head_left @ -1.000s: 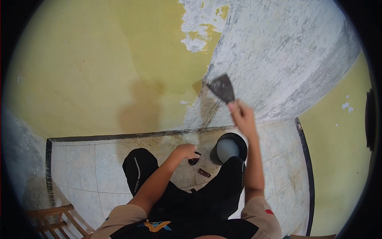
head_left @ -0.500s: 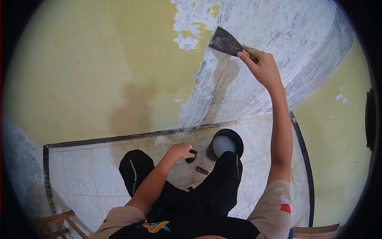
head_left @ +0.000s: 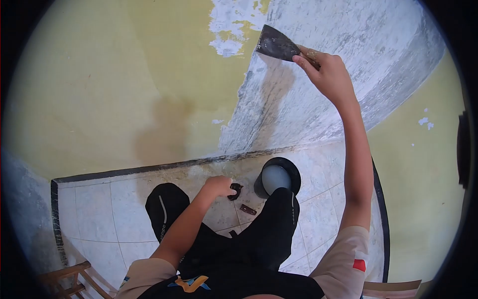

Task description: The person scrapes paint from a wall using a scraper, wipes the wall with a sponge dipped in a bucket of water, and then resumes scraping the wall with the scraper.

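Seen as a clock face centred in the view, the right hand (head_left: 327, 74) is raised between one and two o'clock, fingers closed around the handle of a scraper (head_left: 277, 43). The thumb lies along the handle near the blade, which points towards ten o'clock from the hand. Its far edge lies at the border where yellow paint (head_left: 199, 84) gives way to a greyish-white stripped area (head_left: 338, 35) of the wall; whether it presses there I cannot tell. A flaked patch (head_left: 226, 47) sits at nine o'clock from the blade.

The left hand (head_left: 218, 186) is low, at seven o'clock, its fingers bent at a small black object (head_left: 235, 192); I cannot tell whether they grip it or only rest on it. At five o'clock from that object, a dark reddish piece (head_left: 248, 209) lies on the tiled floor (head_left: 139, 204). A black bucket (head_left: 295, 172) holding cloudy liquid (head_left: 275, 178) stands near, at two o'clock from the object, beside the right knee (head_left: 285, 199).
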Demonstrator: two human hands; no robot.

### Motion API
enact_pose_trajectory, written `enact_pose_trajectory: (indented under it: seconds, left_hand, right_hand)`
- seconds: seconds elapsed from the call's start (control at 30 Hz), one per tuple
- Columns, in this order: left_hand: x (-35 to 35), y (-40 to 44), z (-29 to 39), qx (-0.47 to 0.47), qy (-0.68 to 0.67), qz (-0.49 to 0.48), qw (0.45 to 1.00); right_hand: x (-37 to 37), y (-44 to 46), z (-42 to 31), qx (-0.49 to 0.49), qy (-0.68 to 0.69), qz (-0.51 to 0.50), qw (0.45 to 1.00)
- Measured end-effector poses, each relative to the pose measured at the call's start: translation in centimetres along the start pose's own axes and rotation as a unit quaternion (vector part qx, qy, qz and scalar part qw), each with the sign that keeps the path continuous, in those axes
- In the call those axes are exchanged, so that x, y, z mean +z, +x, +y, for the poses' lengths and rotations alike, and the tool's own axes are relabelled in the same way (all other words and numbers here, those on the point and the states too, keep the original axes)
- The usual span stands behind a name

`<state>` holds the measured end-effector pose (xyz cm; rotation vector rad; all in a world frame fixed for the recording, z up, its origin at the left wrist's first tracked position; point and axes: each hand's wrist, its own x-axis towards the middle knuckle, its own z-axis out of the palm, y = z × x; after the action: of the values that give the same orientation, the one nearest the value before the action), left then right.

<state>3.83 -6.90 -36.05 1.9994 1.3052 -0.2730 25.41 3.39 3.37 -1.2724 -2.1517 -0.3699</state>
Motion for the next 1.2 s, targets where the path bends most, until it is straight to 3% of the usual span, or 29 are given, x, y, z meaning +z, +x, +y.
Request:
enact_pose_trajectory:
  seconds: [0.17, 0.23, 0.47, 0.5, 0.53, 0.6, 0.63, 0.7, 0.77, 0.83, 0.87, 0.93, 0.97, 1.03, 1.2]
  left_hand:
    - [0.4, 0.4, 1.6, 0.045, -0.016, 0.005, 0.999]
    - [0.3, 0.2, 1.8, 0.041, -0.014, 0.004, 0.999]
    - [1.1, 1.7, 1.4, 0.037, -0.003, 0.036, 0.999]
    - [0.9, 1.7, 1.8, 0.037, -0.001, 0.036, 0.999]
    - [0.1, 0.9, 2.7, 0.04, 0.004, 0.019, 0.999]
    - [-0.5, 0.1, 2.0, 0.034, 0.014, 0.004, 0.999]
    - [0.0, 0.3, 1.6, 0.064, -0.046, 0.015, 0.997]
    - [0.5, 1.5, 0.8, 0.099, -0.111, 0.029, 0.988]
    - [0.8, 2.4, -0.3, 0.023, 0.021, -0.035, 0.999]
    - [0.9, 2.5, -1.1, 0.008, 0.022, -0.02, 1.0]
    - [0.9, 2.5, -1.2, -0.003, 0.027, -0.006, 1.0]
    - [0.9, 2.7, -0.8, 0.012, 0.018, -0.003, 1.0]
    - [0.7, 2.8, -0.4, 0.025, 0.008, 0.004, 1.0]
    - [0.6, 2.9, 0.6, 0.041, -0.011, 0.005, 0.999]
    - [0.7, 4.5, 1.3, 0.064, -0.032, -0.004, 0.997]
  right_hand:
    - [1.4, -0.6, 0.9, 0.045, 0.05, -0.027, 0.997]
    - [3.5, -1.3, 1.6, 0.026, 0.126, 0.031, 0.991]
    - [1.2, 0.0, -0.3, 0.034, 0.109, -0.03, 0.993]
    - [3.8, 0.5, -0.2, -0.007, 0.147, 0.041, 0.988]
    - [3.9, 1.2, -1.5, -0.006, 0.149, 0.044, 0.988]
    - [3.8, 2.6, -3.9, 0.025, 0.128, -0.025, 0.991]
    - [4.5, 2.6, -4.1, -0.007, 0.199, 0.043, 0.979]
    - [4.6, 2.1, -3.8, -0.017, 0.191, 0.038, 0.981]
    - [4.2, 0.7, -3.2, -0.025, 0.185, 0.027, 0.982]
    - [3.6, -1.1, -1.6, 0.084, 0.222, -0.01, 0.971]
    - [3.4, -2.0, -0.6, 0.086, 0.222, -0.011, 0.971]
    - [3.8, -4.2, 1.2, 0.194, 0.423, -0.073, 0.882]
    - [4.6, -5.2, 1.4, 0.197, 0.421, -0.074, 0.882]
    - [6.6, -7.2, 1.2, 0.22, 0.508, -0.042, 0.831]
    - [10.5, -10.1, -2.3, 0.279, 0.582, -0.126, 0.753]
